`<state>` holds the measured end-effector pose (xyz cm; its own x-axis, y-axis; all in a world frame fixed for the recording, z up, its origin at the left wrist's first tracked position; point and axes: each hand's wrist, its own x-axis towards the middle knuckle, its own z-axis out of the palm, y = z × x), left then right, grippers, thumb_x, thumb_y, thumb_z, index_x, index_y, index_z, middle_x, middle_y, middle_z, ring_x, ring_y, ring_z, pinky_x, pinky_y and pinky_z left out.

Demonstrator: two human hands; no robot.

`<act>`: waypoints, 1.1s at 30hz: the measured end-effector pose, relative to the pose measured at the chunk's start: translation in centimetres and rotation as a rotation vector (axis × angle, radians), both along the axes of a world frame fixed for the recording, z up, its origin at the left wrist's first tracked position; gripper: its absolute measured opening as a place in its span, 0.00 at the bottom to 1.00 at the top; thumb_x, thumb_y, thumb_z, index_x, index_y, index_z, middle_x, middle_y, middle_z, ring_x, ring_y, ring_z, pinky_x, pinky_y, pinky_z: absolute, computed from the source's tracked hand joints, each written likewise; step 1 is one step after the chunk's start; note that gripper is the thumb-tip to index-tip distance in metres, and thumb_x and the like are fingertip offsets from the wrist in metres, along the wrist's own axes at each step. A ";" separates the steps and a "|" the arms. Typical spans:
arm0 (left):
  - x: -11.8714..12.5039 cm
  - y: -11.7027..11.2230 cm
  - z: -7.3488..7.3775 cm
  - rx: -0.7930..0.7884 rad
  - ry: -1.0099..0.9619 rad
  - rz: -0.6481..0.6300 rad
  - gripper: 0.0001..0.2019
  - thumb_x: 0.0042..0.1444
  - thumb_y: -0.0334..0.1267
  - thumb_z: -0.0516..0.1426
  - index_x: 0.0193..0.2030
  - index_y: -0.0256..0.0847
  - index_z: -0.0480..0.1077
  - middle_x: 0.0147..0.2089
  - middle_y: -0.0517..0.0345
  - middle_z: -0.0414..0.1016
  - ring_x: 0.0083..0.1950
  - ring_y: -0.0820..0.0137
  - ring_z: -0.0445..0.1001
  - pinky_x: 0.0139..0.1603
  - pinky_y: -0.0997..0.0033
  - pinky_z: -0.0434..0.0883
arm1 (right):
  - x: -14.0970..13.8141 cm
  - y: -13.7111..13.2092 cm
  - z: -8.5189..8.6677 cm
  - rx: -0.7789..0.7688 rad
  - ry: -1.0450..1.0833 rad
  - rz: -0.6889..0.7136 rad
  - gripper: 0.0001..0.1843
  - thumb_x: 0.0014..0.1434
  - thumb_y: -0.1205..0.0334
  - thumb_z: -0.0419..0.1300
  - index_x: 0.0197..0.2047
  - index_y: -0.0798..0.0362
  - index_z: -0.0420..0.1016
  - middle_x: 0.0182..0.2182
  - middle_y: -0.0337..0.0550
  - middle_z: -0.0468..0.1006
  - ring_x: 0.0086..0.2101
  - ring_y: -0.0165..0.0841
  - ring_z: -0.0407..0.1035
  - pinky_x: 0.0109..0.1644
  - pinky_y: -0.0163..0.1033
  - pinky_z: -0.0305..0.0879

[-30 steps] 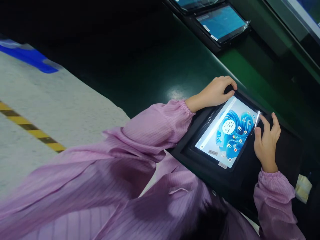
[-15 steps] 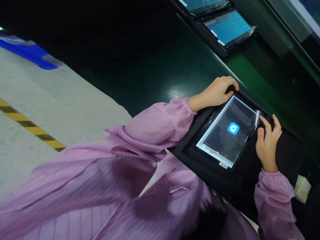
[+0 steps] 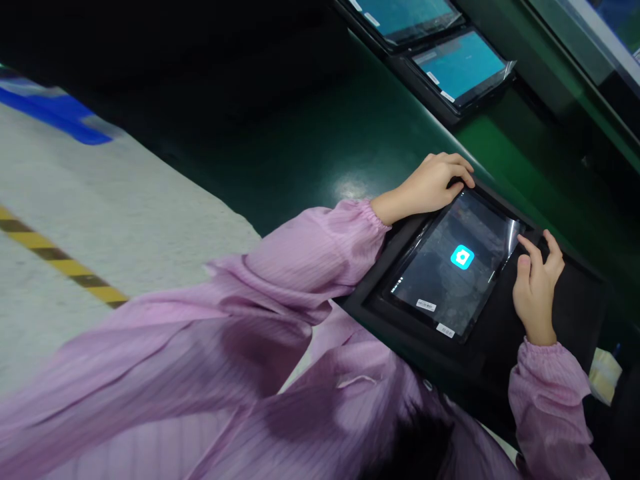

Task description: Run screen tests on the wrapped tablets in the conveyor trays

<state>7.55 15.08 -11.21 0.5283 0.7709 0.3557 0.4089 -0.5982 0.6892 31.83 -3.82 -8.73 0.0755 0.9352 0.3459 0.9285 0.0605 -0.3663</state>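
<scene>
A tablet (image 3: 453,267) lies in a black tray (image 3: 575,313) on a green belt. Its screen is dark with a blue icon in the middle, and two small white labels sit near its lower edge. My left hand (image 3: 433,183) is curled over the tablet's far left corner, fingers bent down onto the edge. My right hand (image 3: 535,287) rests at the tablet's right edge with fingers apart, and the index finger touches near the upper right corner. Both arms wear pink sleeves.
Two more tablets (image 3: 460,67) with lit blue screens lie in trays farther up the green belt (image 3: 320,147). A pale folded object (image 3: 605,377) sits at the right edge. To the left is grey floor with a yellow-black stripe (image 3: 65,267) and blue tape (image 3: 55,110).
The screen went from a home page with a clock to a dark page with a blue icon. My right index finger drew back slightly from the screen corner. My left hand stayed put.
</scene>
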 end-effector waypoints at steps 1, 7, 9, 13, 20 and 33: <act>0.0 0.0 0.0 -0.002 0.005 0.002 0.12 0.67 0.31 0.55 0.47 0.42 0.81 0.62 0.51 0.77 0.63 0.56 0.75 0.69 0.46 0.63 | 0.1 0.0 0.0 -0.004 0.000 -0.005 0.27 0.80 0.47 0.43 0.64 0.50 0.77 0.72 0.58 0.58 0.71 0.54 0.54 0.73 0.72 0.51; 0.0 -0.2 0.1 -0.007 0.025 0.006 0.14 0.66 0.31 0.54 0.47 0.43 0.82 0.63 0.53 0.77 0.63 0.56 0.74 0.70 0.45 0.62 | 0.2 -0.1 -0.4 -0.062 -0.025 -0.061 0.30 0.79 0.44 0.41 0.65 0.47 0.77 0.73 0.56 0.58 0.70 0.54 0.54 0.72 0.72 0.52; 0.0 -0.2 0.1 -0.004 0.027 0.014 0.14 0.67 0.31 0.54 0.46 0.43 0.82 0.63 0.53 0.77 0.63 0.55 0.74 0.70 0.44 0.62 | 0.2 -0.1 -0.5 -0.063 -0.026 -0.071 0.31 0.79 0.44 0.41 0.65 0.47 0.78 0.73 0.56 0.58 0.70 0.54 0.54 0.72 0.72 0.53; 0.0 -0.4 0.2 -0.009 0.047 0.036 0.14 0.67 0.32 0.54 0.47 0.43 0.83 0.63 0.52 0.77 0.63 0.53 0.73 0.70 0.43 0.61 | 0.0 0.0 -0.5 -0.047 -0.039 -0.075 0.31 0.79 0.45 0.41 0.64 0.49 0.79 0.72 0.57 0.60 0.70 0.55 0.54 0.72 0.71 0.53; -0.1 -0.6 0.7 -0.023 0.068 0.027 0.15 0.70 0.34 0.54 0.48 0.44 0.83 0.65 0.52 0.77 0.64 0.54 0.73 0.70 0.46 0.62 | 0.3 0.1 -1.0 -0.016 -0.029 -0.070 0.31 0.79 0.45 0.41 0.63 0.48 0.81 0.71 0.56 0.61 0.70 0.53 0.54 0.72 0.69 0.54; 0.0 -0.6 0.7 0.009 0.079 0.037 0.13 0.70 0.34 0.54 0.47 0.43 0.82 0.64 0.52 0.77 0.64 0.55 0.74 0.67 0.48 0.63 | 0.3 0.0 -0.4 0.048 0.001 -0.050 0.30 0.80 0.45 0.42 0.64 0.50 0.79 0.72 0.58 0.59 0.70 0.53 0.55 0.72 0.70 0.51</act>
<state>7.54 14.45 -10.53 0.5262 0.7874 0.3211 0.4839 -0.5877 0.6484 32.15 -3.83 -9.17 0.1225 0.9125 0.3903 0.9304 0.0313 -0.3652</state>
